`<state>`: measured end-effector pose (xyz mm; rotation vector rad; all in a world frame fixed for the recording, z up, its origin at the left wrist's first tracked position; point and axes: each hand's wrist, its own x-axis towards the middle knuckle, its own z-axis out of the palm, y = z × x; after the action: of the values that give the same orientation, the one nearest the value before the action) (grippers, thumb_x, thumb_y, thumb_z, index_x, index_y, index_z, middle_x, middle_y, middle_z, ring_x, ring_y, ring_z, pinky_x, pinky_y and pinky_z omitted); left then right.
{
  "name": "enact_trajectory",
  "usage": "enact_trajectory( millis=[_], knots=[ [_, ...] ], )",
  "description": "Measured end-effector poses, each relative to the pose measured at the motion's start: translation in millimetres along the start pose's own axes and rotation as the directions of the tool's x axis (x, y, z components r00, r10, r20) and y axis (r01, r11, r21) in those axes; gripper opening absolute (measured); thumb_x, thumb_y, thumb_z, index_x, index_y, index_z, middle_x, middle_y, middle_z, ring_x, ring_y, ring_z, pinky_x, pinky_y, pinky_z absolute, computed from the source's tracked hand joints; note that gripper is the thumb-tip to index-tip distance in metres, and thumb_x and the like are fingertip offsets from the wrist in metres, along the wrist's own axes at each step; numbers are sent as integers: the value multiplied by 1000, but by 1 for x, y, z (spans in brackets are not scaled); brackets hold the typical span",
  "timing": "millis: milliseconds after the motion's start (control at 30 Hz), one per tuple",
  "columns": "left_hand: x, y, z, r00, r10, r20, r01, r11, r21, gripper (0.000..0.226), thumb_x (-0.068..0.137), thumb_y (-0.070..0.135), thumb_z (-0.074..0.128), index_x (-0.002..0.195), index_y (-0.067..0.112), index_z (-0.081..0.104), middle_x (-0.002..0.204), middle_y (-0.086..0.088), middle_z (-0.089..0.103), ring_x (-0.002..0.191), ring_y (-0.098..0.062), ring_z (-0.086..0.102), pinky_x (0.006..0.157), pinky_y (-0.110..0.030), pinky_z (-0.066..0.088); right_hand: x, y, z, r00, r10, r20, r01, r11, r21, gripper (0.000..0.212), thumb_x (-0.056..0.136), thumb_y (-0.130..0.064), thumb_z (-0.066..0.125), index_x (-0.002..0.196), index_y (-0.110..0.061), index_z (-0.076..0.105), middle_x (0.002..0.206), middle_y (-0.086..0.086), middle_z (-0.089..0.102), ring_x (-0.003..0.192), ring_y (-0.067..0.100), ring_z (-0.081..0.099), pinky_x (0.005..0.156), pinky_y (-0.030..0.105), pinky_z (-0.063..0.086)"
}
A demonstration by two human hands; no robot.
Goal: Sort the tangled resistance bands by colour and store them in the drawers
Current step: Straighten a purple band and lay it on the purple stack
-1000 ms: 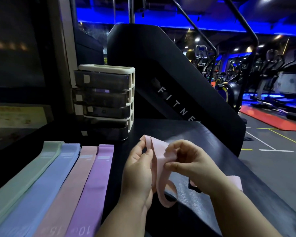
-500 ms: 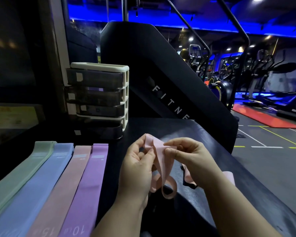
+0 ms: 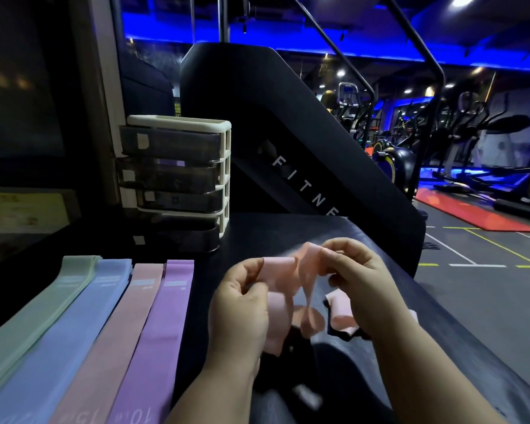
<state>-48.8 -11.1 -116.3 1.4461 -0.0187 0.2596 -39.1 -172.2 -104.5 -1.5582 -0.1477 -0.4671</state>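
Step in hand: untwisting the pink band [image 3: 280, 275], held up just above the counter [image 3: 288, 234], near the drawer unit [image 3: 225, 166]. Best guess is to roll one side over to undo the twist instead of pulling, since stretching likely tightens it. Left hand [image 3: 242, 304] has thumb and fingers curled, pinching the band's left fold. Right hand [image 3: 361, 280] has fingertips clamped on the twisted top. Pink piece under the right hand, can't tell if it's the same band. Four flat bands [image 3: 169, 304] lie left on the counter, untouched
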Motion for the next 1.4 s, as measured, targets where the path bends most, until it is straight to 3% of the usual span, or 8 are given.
enact_trajectory(
  millis=[200,367,567,900,1033,1200,1300,1400],
  knots=[
    [-4,3,-3,989,59,139,-90,969,231,48,81,-7,41,79,26,76,86,21,73,86,8,62,74,-7,44,6,1,-6,986,26,-165,-18,998,52,24,74,-39,72,74,-20,58,66,-1,54,64,14,53,61,28,43],
    [0,-7,-2,993,53,107,-89,926,367,46,83,-5,43,76,28,74,76,19,71,75,5,61,65,-9,46,13,6,-15,972,41,-231,-23,997,80,25,78,4,66,78,-19,54,62,-5,54,59,9,52,59,25,43],
    [2,-11,-4,988,105,113,-145,878,456,40,96,7,46,119,36,60,110,13,66,103,-8,61,79,-15,40,17,5,-25,946,26,-324,16,992,125,37,89,7,53,108,-25,60,83,-1,61,66,7,54,68,25,47],
    [3,-20,-11,934,-138,329,-152,681,716,52,79,36,64,127,34,45,114,19,54,104,-5,57,93,-25,48,29,13,-48,894,52,-445,7,991,130,36,90,7,50,108,-22,61,94,4,66,76,10,59,66,20,47],
    [3,-17,-10,904,-233,359,-111,682,723,66,75,71,59,129,36,46,125,15,51,113,-6,53,88,-21,42,30,20,-50,896,73,-439,-26,993,114,36,87,11,48,105,-12,69,78,2,65,55,2,58,51,12,45],
    [7,-21,-11,956,-150,252,-103,633,767,29,97,39,51,123,29,56,119,8,63,108,-14,59,93,-29,47,30,25,-51,891,80,-447,-63,997,53,29,86,6,52,87,-14,72,61,-4,59,57,4,51,61,19,43],
    [5,-24,-12,951,-163,264,-129,566,814,40,89,29,59,128,30,53,122,10,62,110,-15,59,96,-32,48,32,26,-52,876,117,-469,-72,991,112,32,83,9,47,84,-14,69,79,11,60,78,20,52,72,30,43],
    [5,-22,-10,954,-185,235,-96,554,827,40,85,27,58,124,29,56,117,9,63,106,-15,59,92,-30,49,34,26,-54,871,134,-473,-58,983,172,28,88,8,45,90,-10,67,81,8,61,80,19,55,69,25,48]
  ],
)
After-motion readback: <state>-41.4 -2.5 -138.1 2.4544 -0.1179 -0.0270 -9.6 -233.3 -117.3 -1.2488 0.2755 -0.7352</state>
